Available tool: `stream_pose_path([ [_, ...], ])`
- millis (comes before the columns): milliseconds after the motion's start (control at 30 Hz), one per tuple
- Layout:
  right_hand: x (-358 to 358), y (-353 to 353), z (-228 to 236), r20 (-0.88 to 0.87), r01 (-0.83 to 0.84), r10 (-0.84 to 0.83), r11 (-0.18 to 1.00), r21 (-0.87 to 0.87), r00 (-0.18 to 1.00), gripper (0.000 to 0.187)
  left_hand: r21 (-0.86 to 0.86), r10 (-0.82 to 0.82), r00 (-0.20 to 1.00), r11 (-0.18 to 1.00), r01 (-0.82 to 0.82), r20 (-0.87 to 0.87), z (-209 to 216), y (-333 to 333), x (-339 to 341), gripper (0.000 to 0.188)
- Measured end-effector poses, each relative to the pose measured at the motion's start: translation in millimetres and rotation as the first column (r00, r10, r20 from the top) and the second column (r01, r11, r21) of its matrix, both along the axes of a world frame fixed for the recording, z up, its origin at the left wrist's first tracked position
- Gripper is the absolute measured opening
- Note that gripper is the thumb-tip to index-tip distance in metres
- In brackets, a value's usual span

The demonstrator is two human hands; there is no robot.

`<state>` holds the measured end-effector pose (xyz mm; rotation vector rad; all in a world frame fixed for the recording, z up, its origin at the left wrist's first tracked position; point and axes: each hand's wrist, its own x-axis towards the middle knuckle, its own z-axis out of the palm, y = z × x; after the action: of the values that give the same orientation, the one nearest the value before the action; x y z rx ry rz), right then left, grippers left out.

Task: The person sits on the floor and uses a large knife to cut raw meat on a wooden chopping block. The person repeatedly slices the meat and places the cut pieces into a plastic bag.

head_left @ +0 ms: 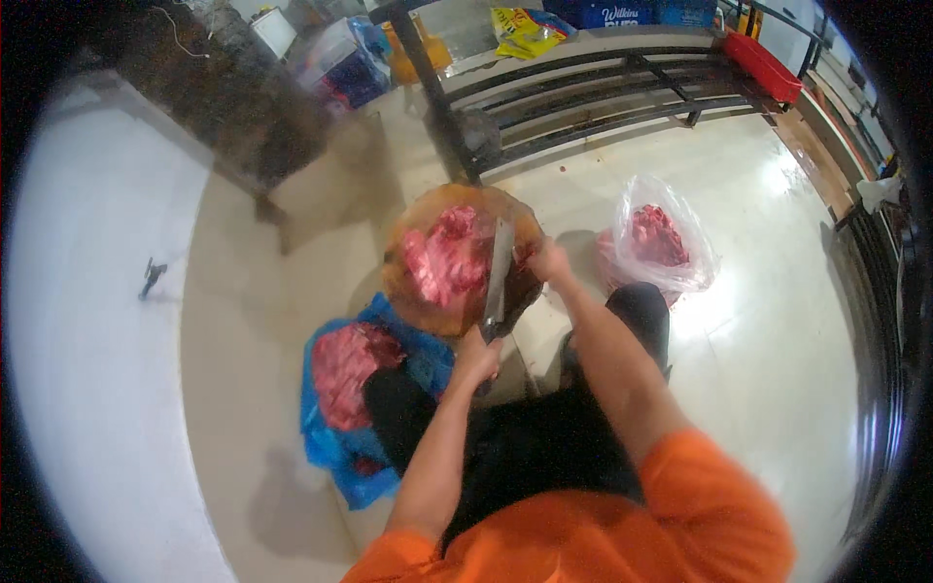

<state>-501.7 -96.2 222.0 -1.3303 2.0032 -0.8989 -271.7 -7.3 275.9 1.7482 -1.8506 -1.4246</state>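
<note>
A round wooden chopping block (406,301) stands on the floor in front of me, with a heap of raw red meat (449,257) on its left and middle. My left hand (473,360) is closed round the dark handle of a cleaver (500,267). Its wide blade points away from me and lies over the block, just right of the heap. At the block's right edge my right hand (550,262) is blurred, its fingers bent in against a small dark red piece of meat (525,257).
Left of the block, a large slab of meat (352,374) rests on a blue plastic bag (326,457) by my knee. A clear plastic bag (695,267) of meat stands to the right on the pale tiles. Beyond are a black metal rack (593,97) and a red tray (761,68).
</note>
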Motion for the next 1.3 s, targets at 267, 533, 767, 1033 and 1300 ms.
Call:
stream_pose_path([
  [267,-19,8,-5,0.197,-0.211,0.234,0.969,-0.129,0.952,0.03,-0.072,-0.057,0.998,0.996,0.056,-0.009,20,3,-26,0.029],
  [533,16,11,10,-0.278,0.022,-0.06,0.99,-0.138,0.959,0.05,-0.098,0.135,0.91,0.977,-0.187,-0.392,26,12,3,0.023],
  [767,97,1,47,-0.653,-0.203,0.02,0.957,-0.207,0.757,0.068,0.008,0.321,0.912,0.944,-0.33,-0.256,50,19,78,0.02],
  [1033,75,4,28,-0.575,-0.376,0.147,0.876,-0.302,0.805,0.033,0.182,0.33,0.82,0.944,-0.277,-0.467,-4,29,84,0.018],
  [1300,32,-38,36,0.811,0.309,0.053,0.909,-0.281,0.582,0.026,0.308,0.361,0.762,0.925,-0.221,-0.538,-33,30,95,0.017],
])
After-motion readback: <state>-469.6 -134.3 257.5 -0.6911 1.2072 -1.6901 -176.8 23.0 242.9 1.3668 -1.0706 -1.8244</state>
